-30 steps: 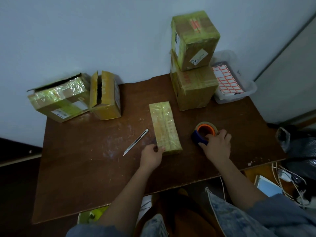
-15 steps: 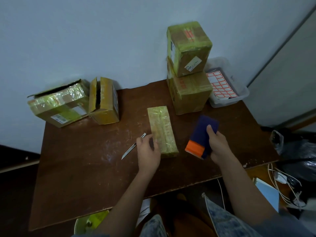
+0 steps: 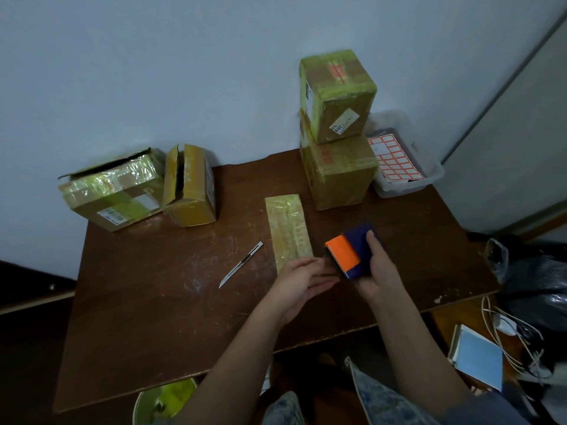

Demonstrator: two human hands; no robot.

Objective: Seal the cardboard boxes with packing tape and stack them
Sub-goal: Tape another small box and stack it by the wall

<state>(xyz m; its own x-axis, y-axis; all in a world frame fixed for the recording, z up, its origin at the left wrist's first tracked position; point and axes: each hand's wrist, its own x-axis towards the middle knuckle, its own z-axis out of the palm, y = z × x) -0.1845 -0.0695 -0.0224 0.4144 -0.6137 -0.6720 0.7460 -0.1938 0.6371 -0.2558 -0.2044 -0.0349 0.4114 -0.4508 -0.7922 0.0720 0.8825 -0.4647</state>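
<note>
While we've got the tape dispenser (image 3: 352, 251) lifted off the table (image 3: 153, 317) in our right hand (image 3: 372, 276), fingers wrapped over its blue body w/ the orange end facing left, the job now looks like finding the loose tape end. Our left hand (image 3: 302, 279) sits right up against that orange end, fingers nearly straight and reaching at its edge; we can't tell whether it's got hold of any tape yet, nothing visible between the fingertips. Best to pick the end w/ a nail, peel a short tab, keep the dispenser steady in the right hand so the roll doesn't spin loose.

Just beyond the left hand lies the flat long box (image 3: 288, 230), already glossy w/ tape, its near end touching or just under our fingers. If that's the one to seal, we'd anchor the tab over the near edge, pull straight along the centre seam and press flat as we go, avoiding wrinkles. The utility knife (image 3: 242, 263) is just left of it, blade toward us, handy for the cut, but mind the tip.

Farther back left, two boxes (image 3: 138, 188) w/ flaps ajar probably need sealing. Back right, the stack of two sealed boxes (image 3: 337, 130) is where finished ones likely go, beside a clear tray of labels (image 3: 402, 167).
</note>
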